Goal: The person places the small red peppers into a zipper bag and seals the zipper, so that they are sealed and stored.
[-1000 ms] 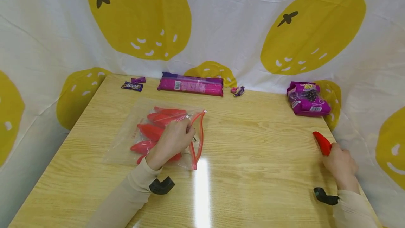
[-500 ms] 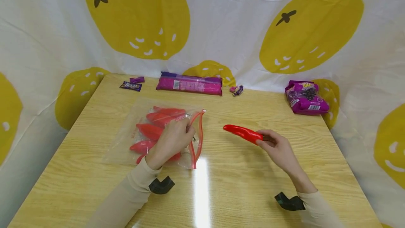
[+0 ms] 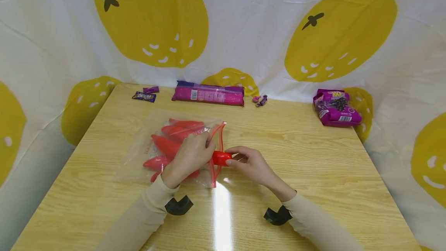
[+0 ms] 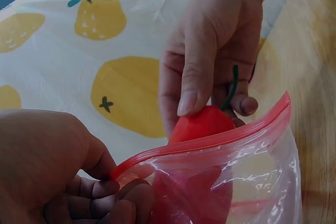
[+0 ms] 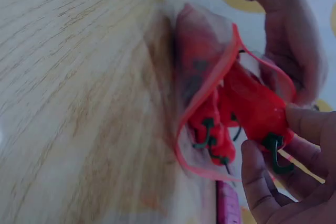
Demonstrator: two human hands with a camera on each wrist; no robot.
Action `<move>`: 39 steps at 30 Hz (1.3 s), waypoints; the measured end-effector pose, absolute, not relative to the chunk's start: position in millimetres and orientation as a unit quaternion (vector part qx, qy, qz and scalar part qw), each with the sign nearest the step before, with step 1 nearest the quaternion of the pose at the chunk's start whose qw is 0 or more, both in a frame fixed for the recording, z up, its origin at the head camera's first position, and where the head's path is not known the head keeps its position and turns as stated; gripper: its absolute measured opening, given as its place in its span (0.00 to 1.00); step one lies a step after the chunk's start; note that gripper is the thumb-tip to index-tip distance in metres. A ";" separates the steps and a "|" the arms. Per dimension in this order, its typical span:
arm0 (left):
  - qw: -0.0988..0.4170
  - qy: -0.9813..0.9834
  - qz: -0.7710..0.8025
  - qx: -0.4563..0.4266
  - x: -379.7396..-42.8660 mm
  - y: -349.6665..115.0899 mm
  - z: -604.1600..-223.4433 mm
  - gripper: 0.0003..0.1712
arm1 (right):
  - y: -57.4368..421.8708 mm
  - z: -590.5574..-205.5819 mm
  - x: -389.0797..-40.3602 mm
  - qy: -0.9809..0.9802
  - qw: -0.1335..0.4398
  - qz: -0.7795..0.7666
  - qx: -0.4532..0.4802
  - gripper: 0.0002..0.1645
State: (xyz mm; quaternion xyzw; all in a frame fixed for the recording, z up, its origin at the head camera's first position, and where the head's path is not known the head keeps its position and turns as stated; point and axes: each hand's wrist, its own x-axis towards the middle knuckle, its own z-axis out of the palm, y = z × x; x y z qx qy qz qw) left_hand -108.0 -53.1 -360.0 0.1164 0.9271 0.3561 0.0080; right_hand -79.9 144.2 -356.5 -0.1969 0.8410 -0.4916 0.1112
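Observation:
A clear zip bag [image 3: 134,162] with a red zip edge lies on the table, several red chili peppers [image 3: 167,145] inside it. My left hand [image 3: 195,152] pinches the upper lip of the bag's mouth, which gapes to the right. My right hand [image 3: 252,165] holds another red pepper [image 5: 257,103] by its stem end, fingers and thumb on either side. The pepper's tip is inside the bag's mouth, while its green stem [image 4: 231,87] stays outside in the left wrist view. Green stems of the bagged peppers show through the opening in the right wrist view.
Along the back edge lie a long purple packet [image 3: 209,94], small purple wrapped sweets [image 3: 144,95] and a few twisted candies [image 3: 260,100]. A bulky purple bag [image 3: 336,107] stands at the back right. A patterned cloth [image 3: 251,30] hangs behind the wooden table [image 3: 296,146].
My right hand has carried the red pepper from the table's right side leftward to the bag, and its tip has entered the mouth. My left hand has stayed at the bag's lip.

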 end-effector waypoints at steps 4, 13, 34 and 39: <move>0.006 0.929 0.352 0.116 -108.5 -52.8 -359.9 0.14 | 131.9 -363.5 -86.9 0.825 0.134 -0.511 -0.200 0.19; -0.013 0.929 0.347 0.126 -108.7 -52.3 -361.9 0.16 | 110.7 -378.4 -100.3 0.788 0.139 -0.541 -0.260 0.17; -0.048 0.930 0.329 0.156 -109.6 -54.9 -361.6 0.28 | 94.4 -381.0 -116.1 0.790 0.123 -0.547 -0.248 0.18; -0.045 0.930 0.331 0.153 -109.6 -54.7 -361.2 0.29 | 95.4 -379.6 -116.1 0.790 0.125 -0.544 -0.254 0.19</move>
